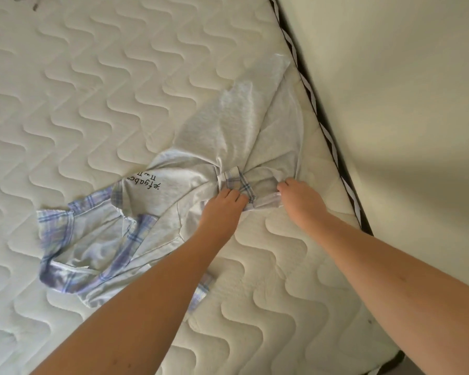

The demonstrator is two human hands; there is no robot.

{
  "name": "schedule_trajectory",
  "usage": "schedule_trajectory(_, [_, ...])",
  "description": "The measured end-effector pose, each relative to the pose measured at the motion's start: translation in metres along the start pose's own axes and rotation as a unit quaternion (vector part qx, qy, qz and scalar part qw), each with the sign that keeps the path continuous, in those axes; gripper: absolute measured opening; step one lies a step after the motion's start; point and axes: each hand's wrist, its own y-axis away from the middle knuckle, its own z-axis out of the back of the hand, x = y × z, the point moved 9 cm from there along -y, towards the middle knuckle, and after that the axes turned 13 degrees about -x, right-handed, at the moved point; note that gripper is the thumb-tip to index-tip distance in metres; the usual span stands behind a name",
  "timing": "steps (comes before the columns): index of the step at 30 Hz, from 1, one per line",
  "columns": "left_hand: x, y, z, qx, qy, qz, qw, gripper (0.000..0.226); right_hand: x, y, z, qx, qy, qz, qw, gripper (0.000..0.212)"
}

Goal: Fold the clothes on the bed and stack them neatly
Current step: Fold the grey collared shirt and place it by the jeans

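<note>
A pale grey shirt point(222, 131) with blue-and-lilac plaid trim and black lettering lies crumpled on the quilted white mattress point(92, 77). Its plaid collar and one sleeve spread to the lower left, and its body stretches up toward the bed's right edge. My left hand point(222, 209) pinches a plaid-edged sleeve cuff near the middle of the shirt. My right hand point(301, 201) grips the same bunched cuff just to the right. Both forearms reach in from the bottom of the view.
The mattress's right edge with black-and-white piping point(320, 123) runs diagonally down the frame. Beyond it stands a plain cream wall point(404, 104). A small dark mark point(33, 2) shows at the mattress's top left.
</note>
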Motion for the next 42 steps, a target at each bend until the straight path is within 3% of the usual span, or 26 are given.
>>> schedule_trajectory(5, [0.028,0.063,0.023,-0.024,0.017,-0.015,0.999,0.025,0.066,0.049,-0.027,0.085,-0.06,0.033,0.994,0.019])
schedule_trajectory(13, [0.085,0.171,0.061,-0.096,0.038,-0.048,0.994,0.022,0.187,0.133,-0.055,0.08,-0.203,-0.014,0.976,0.021])
schedule_trajectory(17, [0.12,0.224,0.08,-0.119,0.041,-0.034,0.991,0.031,0.248,0.152,-0.057,0.088,-0.229,-0.017,0.969,0.021])
schedule_trajectory(19, [0.143,0.253,0.089,-0.139,0.03,-0.004,0.99,0.026,0.28,0.16,-0.055,0.095,-0.243,-0.008,0.965,0.022])
schedule_trajectory(22, [0.181,0.295,0.099,-0.159,0.032,0.116,0.98,0.027,0.323,0.173,-0.049,0.108,-0.273,0.019,0.956,0.027])
schedule_trajectory(26, [0.19,0.334,0.078,-0.082,0.087,0.237,0.964,0.066,0.338,0.187,-0.038,0.116,-0.304,0.021,0.945,0.035])
schedule_trajectory(28, [0.177,0.345,0.071,-0.084,0.112,0.269,0.953,0.067,0.324,0.185,-0.027,0.071,-0.293,0.002,0.954,0.033])
schedule_trajectory(31, [0.158,0.36,0.067,-0.157,0.177,0.378,0.895,0.054,0.288,0.175,-0.015,0.018,-0.254,-0.034,0.966,0.034])
schedule_trajectory(34, [0.146,0.383,0.039,-0.165,0.289,0.555,0.762,0.065,0.246,0.157,-0.006,-0.037,-0.193,-0.054,0.979,0.045])
schedule_trajectory(37, [0.126,0.395,0.0,-0.108,0.39,0.65,0.643,0.072,0.206,0.132,0.001,-0.1,-0.123,-0.063,0.985,0.063])
schedule_trajectory(39, [0.116,0.395,-0.017,-0.064,0.396,0.663,0.631,0.069,0.177,0.113,-0.004,-0.101,-0.049,-0.083,0.99,0.075])
schedule_trajectory(42, [0.118,0.397,-0.026,-0.027,0.316,0.669,0.672,0.062,0.136,0.091,-0.017,-0.063,0.017,-0.116,0.991,0.076])
